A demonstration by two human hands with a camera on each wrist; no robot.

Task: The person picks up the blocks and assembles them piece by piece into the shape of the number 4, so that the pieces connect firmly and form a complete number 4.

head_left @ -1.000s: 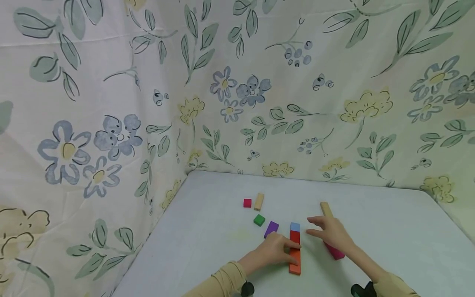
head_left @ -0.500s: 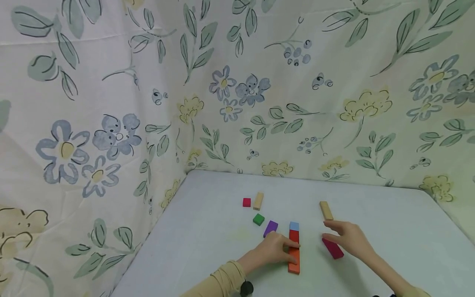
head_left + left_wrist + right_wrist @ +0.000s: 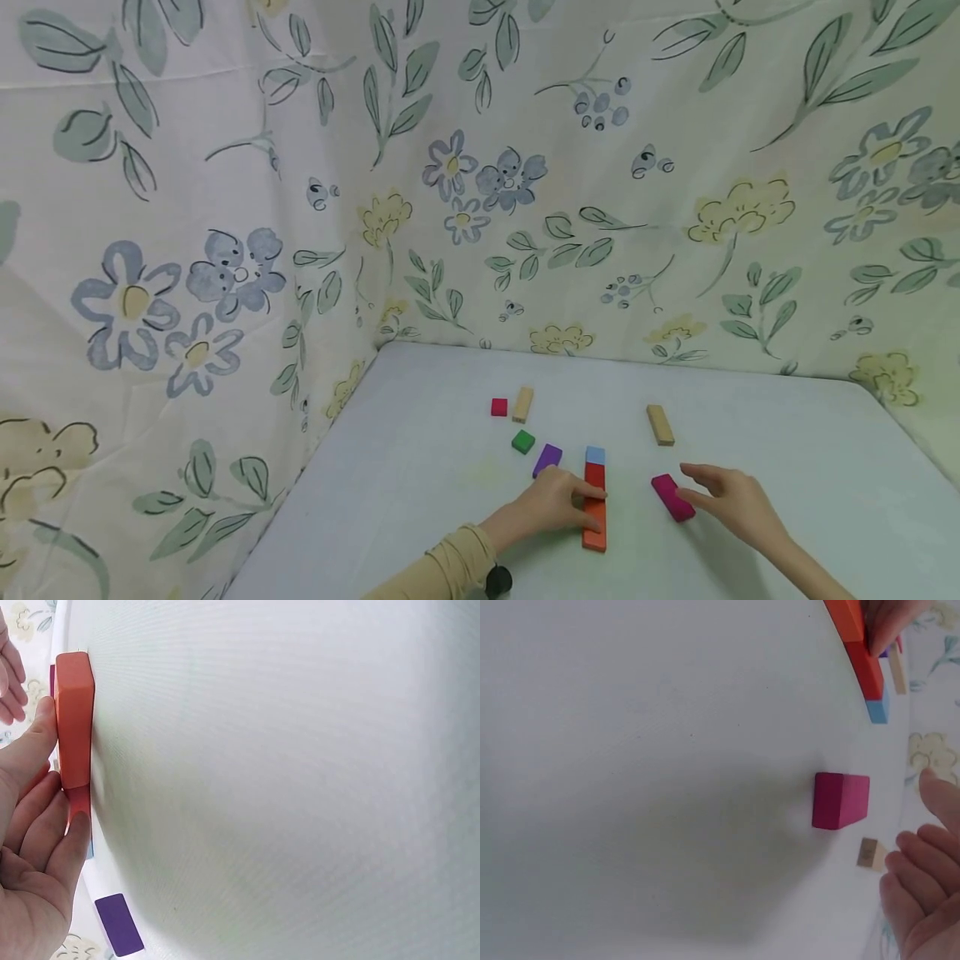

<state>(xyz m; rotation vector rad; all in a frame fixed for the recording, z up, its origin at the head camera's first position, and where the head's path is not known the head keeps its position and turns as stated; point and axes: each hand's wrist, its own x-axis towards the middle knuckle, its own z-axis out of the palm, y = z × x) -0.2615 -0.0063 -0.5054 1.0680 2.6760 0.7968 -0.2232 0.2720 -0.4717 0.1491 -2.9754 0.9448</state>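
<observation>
My left hand (image 3: 551,504) holds a straight row of blocks on the white table. Its thumb lies on the orange block (image 3: 594,533), and its fingers are on the red block (image 3: 594,477) joined to its far end. A light blue block (image 3: 595,455) caps the row. In the left wrist view the fingers (image 3: 64,855) partly cover the red block. To the right lies a magenta block (image 3: 670,495), tilted against the row. My right hand (image 3: 738,504) hovers beside it, thumb and fingers spread; the right wrist view shows this hand (image 3: 930,877) apart from the block.
Left of the row lie a purple block (image 3: 548,458), a green block (image 3: 523,442), a small red cube (image 3: 499,407) and a plain wooden block (image 3: 523,405). Another wooden block (image 3: 660,425) lies behind the magenta one. Flowered cloth (image 3: 562,250) hangs around the table's back and left.
My right hand has moved right and toward me, from above the gap beside the row to the magenta block's right side, uncovering the wooden block. The left hand stays put.
</observation>
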